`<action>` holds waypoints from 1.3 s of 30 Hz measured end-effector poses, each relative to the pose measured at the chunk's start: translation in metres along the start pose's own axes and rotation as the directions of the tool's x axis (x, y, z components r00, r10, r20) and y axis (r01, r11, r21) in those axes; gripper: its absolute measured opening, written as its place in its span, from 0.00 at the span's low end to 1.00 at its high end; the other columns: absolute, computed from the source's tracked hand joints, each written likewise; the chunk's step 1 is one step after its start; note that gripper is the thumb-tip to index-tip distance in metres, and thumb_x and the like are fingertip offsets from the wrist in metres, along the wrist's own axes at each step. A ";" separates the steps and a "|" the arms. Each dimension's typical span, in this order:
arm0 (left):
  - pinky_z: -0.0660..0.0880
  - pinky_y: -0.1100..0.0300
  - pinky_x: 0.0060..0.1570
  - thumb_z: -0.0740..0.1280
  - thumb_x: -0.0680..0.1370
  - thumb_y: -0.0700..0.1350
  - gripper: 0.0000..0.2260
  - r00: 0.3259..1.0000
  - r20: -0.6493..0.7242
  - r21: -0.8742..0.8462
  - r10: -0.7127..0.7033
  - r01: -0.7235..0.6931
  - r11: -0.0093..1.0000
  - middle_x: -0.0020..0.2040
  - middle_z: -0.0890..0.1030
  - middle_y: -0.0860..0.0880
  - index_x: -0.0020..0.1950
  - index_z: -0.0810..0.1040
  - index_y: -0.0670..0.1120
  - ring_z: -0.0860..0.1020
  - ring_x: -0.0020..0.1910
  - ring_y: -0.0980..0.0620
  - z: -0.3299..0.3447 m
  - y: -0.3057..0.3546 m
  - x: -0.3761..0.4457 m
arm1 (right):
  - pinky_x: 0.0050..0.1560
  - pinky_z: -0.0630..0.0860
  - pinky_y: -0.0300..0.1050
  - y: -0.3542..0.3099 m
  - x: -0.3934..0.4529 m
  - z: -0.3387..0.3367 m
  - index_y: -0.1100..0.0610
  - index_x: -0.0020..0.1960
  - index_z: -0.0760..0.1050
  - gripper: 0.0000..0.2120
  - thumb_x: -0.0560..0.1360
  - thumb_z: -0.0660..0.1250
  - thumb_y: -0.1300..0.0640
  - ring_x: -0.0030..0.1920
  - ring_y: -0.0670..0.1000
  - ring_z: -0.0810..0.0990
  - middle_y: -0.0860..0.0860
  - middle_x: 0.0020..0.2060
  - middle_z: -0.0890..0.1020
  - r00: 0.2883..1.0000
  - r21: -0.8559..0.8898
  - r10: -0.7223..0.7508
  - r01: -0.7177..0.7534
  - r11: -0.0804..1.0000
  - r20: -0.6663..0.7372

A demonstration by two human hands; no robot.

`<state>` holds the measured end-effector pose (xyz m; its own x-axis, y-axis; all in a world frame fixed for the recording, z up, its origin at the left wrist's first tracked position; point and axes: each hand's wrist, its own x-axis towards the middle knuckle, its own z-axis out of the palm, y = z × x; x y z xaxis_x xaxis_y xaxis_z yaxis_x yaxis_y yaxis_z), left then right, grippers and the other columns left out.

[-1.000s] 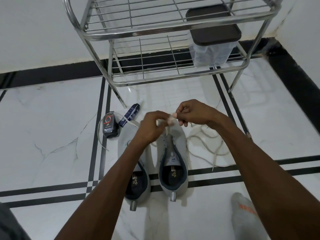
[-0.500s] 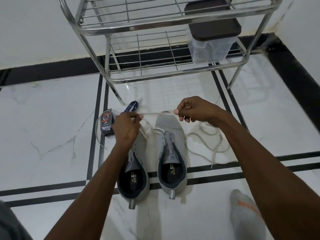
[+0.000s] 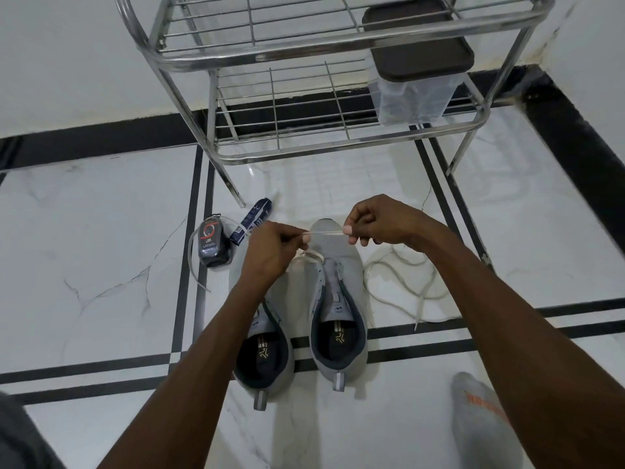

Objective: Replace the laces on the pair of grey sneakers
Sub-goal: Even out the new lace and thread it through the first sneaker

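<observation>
While both hands work over the toe end of the right sneaker (image 3: pixel 333 282), a short run of pale lace (image 3: pixel 326 233) is stretched taut between them, crosswise to the shoe's long axis. Left hand (image 3: pixel 270 252) pinches one end between thumb and curled fingers; right hand (image 3: pixel 375 221) pinches the other the same way. Lace drops to the front eyelets just below the left hand, which looks nearer the entry point. Both grey sneakers stand side by side on the marble floor (image 3: pixel 101 265), heels toward the person, straddling the black inlay lines. Left sneaker (image 3: pixel 260 350) shows no lacing. Uppers are soft knit, collars dark. A loose cord (image 3: pixel 399 286), limp and looped, lies on the floor just right of the pair. Likely early in threading.
</observation>
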<state>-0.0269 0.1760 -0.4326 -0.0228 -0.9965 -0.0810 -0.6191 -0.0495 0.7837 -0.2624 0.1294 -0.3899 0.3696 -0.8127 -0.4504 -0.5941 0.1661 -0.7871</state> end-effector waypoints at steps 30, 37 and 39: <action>0.76 0.66 0.38 0.73 0.73 0.39 0.02 1.000 -0.010 -0.009 -0.017 0.017 1.000 0.37 0.84 0.52 0.43 0.85 0.44 0.81 0.36 0.57 0.041 0.000 -0.006 | 0.36 0.81 0.47 0.017 0.000 0.078 0.58 0.44 0.75 0.15 0.71 0.72 0.46 0.42 0.55 0.83 0.54 0.40 0.80 0.952 -0.280 0.281 -0.303 0.911 -0.117; 0.80 0.61 0.49 0.72 0.75 0.40 0.06 0.999 -0.013 0.061 0.041 -0.040 0.997 0.45 0.87 0.47 0.49 0.88 0.43 0.84 0.43 0.54 0.057 -0.003 -0.016 | 0.39 0.77 0.45 0.048 0.011 0.092 0.61 0.40 0.83 0.11 0.73 0.71 0.52 0.43 0.56 0.83 0.56 0.41 0.86 0.929 -0.193 0.137 -0.213 0.958 -0.345; 0.78 0.66 0.47 0.71 0.76 0.41 0.05 1.000 -0.003 0.074 0.029 -0.029 0.997 0.45 0.87 0.48 0.48 0.87 0.43 0.82 0.43 0.55 0.061 -0.002 -0.017 | 0.46 0.82 0.50 0.051 0.008 0.084 0.60 0.43 0.86 0.08 0.73 0.72 0.56 0.44 0.54 0.85 0.55 0.40 0.87 0.934 -0.037 0.169 -0.190 0.981 -0.314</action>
<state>-0.0726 0.1968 -0.4705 -0.0384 -0.9977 -0.0564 -0.6747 -0.0158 0.7379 -0.2298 0.1787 -0.4690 0.0206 -0.9066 -0.4215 -0.6798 0.2964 -0.6708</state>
